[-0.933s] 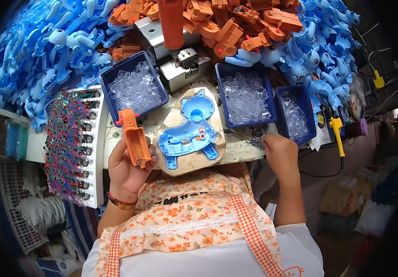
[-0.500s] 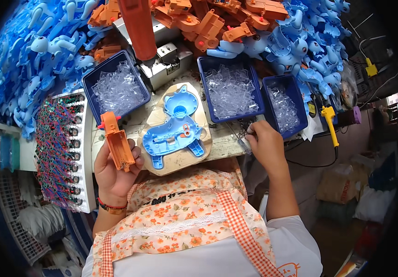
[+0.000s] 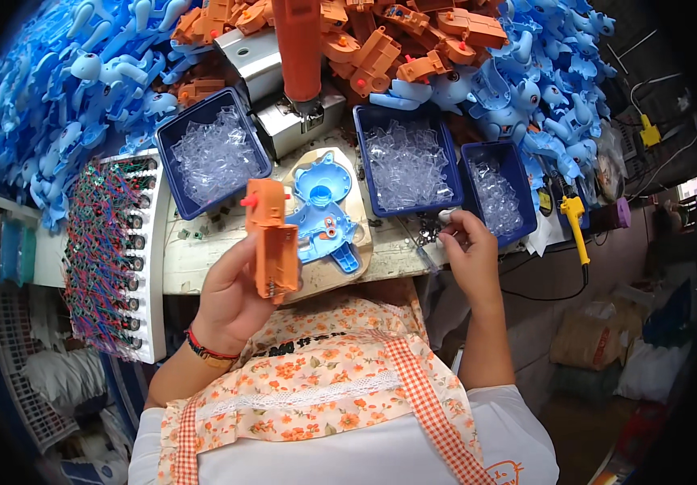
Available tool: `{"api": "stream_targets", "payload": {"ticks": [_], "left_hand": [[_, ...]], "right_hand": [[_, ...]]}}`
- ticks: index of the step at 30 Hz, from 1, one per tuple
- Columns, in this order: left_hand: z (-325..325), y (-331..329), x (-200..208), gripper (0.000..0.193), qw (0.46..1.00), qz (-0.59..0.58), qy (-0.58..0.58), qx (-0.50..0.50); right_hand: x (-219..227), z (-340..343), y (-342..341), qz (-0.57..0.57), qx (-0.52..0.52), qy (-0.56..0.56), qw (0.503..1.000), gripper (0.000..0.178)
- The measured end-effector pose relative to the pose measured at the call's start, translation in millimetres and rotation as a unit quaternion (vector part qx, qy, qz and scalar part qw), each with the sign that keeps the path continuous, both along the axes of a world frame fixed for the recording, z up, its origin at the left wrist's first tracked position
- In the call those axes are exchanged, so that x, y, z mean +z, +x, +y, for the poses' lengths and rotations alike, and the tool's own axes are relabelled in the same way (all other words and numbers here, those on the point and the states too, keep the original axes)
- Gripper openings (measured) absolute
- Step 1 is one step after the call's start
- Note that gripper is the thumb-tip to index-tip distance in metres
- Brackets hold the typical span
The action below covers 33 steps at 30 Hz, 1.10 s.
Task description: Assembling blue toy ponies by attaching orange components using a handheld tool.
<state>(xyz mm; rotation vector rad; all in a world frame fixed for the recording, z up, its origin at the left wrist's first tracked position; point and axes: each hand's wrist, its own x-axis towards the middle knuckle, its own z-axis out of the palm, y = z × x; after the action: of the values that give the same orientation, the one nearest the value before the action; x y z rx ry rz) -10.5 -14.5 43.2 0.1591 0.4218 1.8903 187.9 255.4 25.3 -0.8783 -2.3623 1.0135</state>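
Observation:
My left hand (image 3: 234, 297) grips an orange plastic battery housing (image 3: 269, 230) with red knobs at its upper end and an open compartment lower down. The housing is held upright above a light-coloured jig (image 3: 358, 202) and hides part of it. In the jig lies a blue animal-shaped toy shell half (image 3: 316, 179) with an orange part inside. My right hand (image 3: 475, 257) is at the table's front edge, beside a scatter of small dark screws (image 3: 427, 229). Its thumb and fingers are pinched together; what they hold, if anything, is too small to make out.
An orange electric screwdriver (image 3: 297, 61) hangs point-down behind the jig. Blue bins (image 3: 371, 166) of clear plastic pieces flank it. A white tray (image 3: 154, 267) of wired round parts stands left. Blue shells (image 3: 106, 69) and orange housings (image 3: 377, 61) are heaped behind; a yellow-handled tool (image 3: 576, 218) hangs right.
My left hand has carried the orange housing rightward, over the blue shell and jig. My right hand stays by the screws, its fingers slightly shifted. The hanging screwdriver appears farther right.

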Motion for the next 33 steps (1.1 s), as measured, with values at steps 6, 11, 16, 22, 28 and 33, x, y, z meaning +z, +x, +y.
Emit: {"api": "stream_targets", "payload": {"ticks": [6, 11, 16, 22, 28, 33], "left_hand": [[21.4, 16.0, 10.4, 0.040, 0.995, -0.015, -0.098, -0.027], [37.7, 33.2, 13.8, 0.037, 0.987, -0.038, -0.129, -0.083], [37.9, 38.9, 13.4, 0.037, 0.986, -0.061, -0.130, -0.083], [30.7, 40.1, 1.4, 0.039, 0.989, -0.065, -0.113, -0.074], [29.4, 40.6, -2.2, 0.038, 0.990, -0.075, -0.094, -0.072], [30.8, 42.4, 0.4, 0.040, 0.986, -0.095, -0.111, -0.076]], "right_hand": [[9.4, 4.4, 2.3, 0.223, 0.010, -0.352, 0.909, 0.026], [17.3, -20.0, -20.3, 0.291, 0.074, -0.312, 0.901, 0.026], [37.5, -50.1, -45.5, 0.304, 0.162, -0.248, 0.905, 0.026], [64.8, -65.1, -74.9, 0.255, 0.303, 0.023, 0.918, 0.031], [73.9, -72.8, -86.6, 0.235, 0.304, 0.160, 0.909, 0.032], [69.3, -74.8, -83.3, 0.202, 0.294, 0.139, 0.924, 0.029]]}}
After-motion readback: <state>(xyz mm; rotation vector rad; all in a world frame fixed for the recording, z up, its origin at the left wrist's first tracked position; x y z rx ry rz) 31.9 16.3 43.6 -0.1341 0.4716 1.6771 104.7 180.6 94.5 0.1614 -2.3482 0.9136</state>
